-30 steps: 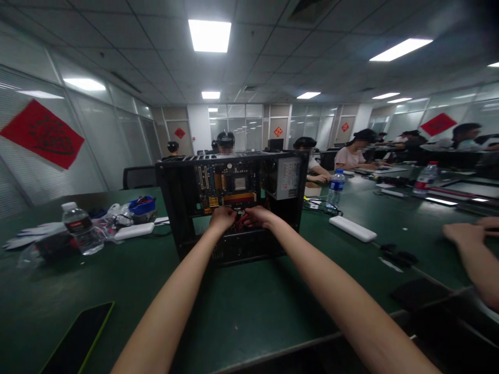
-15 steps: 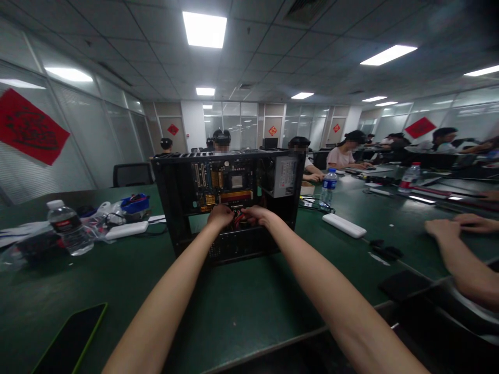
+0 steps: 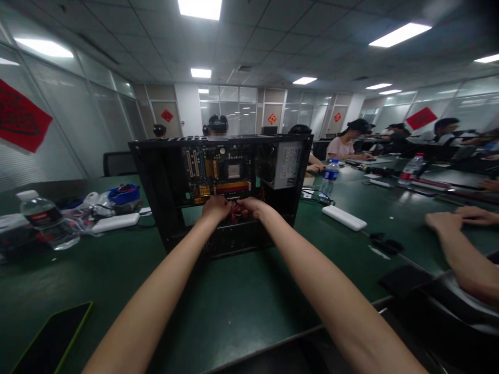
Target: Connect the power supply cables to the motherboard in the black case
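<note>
An open black computer case stands on the green table, with its motherboard and a grey power supply showing inside. Both my arms reach into it. My left hand is closed just below the motherboard. My right hand is closed beside it, and a bunch of red cables runs between the two hands. Both hands pinch at these cables; the fingertips are hidden.
A water bottle, a white bar and a blue-topped heap lie at the left. A dark phone lies near the front left. A white bar and a bottle sit at the right. Another person's hands rest at the right.
The view has moved closer to the case and shifted a little. My hands stay together at the red cables below the motherboard.
</note>
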The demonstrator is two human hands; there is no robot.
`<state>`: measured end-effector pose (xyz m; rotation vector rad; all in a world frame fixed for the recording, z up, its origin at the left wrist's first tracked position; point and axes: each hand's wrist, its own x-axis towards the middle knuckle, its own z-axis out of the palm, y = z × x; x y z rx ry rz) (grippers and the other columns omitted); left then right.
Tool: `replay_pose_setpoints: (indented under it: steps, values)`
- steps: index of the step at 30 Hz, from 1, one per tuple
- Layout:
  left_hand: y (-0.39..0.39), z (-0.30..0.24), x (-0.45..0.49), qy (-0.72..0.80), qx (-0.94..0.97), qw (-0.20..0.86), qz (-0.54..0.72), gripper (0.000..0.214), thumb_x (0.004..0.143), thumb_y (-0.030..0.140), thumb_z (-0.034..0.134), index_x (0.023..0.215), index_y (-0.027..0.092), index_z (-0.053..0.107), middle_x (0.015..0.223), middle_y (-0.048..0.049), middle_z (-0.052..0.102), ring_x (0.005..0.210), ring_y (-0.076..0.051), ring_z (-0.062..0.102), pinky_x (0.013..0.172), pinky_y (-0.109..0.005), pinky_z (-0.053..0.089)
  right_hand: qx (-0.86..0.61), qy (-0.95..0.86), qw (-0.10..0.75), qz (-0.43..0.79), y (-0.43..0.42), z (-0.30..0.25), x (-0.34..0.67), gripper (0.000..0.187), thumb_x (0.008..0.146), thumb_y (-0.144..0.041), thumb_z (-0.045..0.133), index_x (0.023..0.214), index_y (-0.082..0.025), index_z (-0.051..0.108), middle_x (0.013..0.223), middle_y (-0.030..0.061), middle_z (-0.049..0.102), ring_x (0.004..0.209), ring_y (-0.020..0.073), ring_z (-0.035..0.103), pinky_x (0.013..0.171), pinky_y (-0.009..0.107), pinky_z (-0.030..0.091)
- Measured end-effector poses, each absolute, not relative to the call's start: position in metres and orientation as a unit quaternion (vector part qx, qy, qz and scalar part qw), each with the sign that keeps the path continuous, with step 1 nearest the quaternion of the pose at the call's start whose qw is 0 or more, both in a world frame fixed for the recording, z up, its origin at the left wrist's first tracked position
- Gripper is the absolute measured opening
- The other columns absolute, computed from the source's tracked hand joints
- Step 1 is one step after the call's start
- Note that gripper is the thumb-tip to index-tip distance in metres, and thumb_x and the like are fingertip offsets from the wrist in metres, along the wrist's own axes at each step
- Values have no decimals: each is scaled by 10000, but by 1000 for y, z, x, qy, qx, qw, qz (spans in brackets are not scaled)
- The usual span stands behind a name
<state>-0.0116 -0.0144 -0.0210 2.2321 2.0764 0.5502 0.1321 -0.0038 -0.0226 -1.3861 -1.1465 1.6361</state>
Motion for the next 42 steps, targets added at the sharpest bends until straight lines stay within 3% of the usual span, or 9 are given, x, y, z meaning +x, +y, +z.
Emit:
replay_pose_setpoints:
  steps: [9, 29, 42]
  values:
    - [-17, -18, -6, 685, 707, 26, 174, 415, 894, 464, 439, 967, 216, 764, 1056, -158, 732, 998, -318, 687, 814, -386, 536, -543, -424, 349, 635, -2, -21, 125, 282, 1047, -185, 341, 771, -178, 400, 459, -72, 379, 354, 53, 352, 409, 179, 249]
    - [-17, -21, 1, 697, 690, 5, 194, 397, 860, 426, 479, 1018, 172, 739, 1056, -182, 724, 1013, -345, 677, 828, -419, 542, -548, -413, 347, 639, 1, -24, 126, 208, 1044, -200, 369, 860, -165, 460, 533, -43, 467, 411, 70, 473, 428, 171, 319]
    - [-7, -24, -7, 690, 695, 34, 200, 411, 913, 447, 442, 964, 214, 777, 1034, -128, 743, 991, -269, 684, 831, -325, 520, -535, -459, 310, 638, 5, -22, 135, 280, 1051, -217, 357, 803, -152, 471, 526, -31, 516, 451, 92, 538, 463, 191, 380]
